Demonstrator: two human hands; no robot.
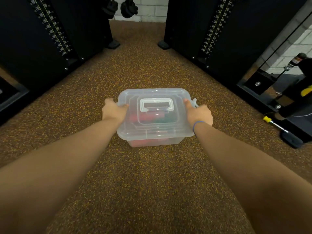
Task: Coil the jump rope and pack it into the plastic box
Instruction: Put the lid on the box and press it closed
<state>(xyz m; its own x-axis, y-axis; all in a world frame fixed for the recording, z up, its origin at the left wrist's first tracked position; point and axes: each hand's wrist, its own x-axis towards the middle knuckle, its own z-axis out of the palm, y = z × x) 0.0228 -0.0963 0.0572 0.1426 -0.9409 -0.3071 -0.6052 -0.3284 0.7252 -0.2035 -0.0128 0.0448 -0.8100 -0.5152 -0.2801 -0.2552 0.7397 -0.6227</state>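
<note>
A clear plastic box [154, 141] stands on the speckled brown floor in the middle of the view. Its translucent lid [155, 128] with a white carry handle [156, 105] lies on top. Red and green shapes of the jump rope [143, 117] show blurred through the lid and the front wall. My left hand [113, 110] grips the lid's left edge, thumb on top. My right hand [199, 113] grips the right edge by the side latch, a blue band on its wrist.
Black weight-stack machines [42, 39] stand on the left and on the right [211, 36] with a floor aisle between them. A yellow-handled tool [274, 123] lies on the floor at the right beside a machine foot. A brick wall is at the back.
</note>
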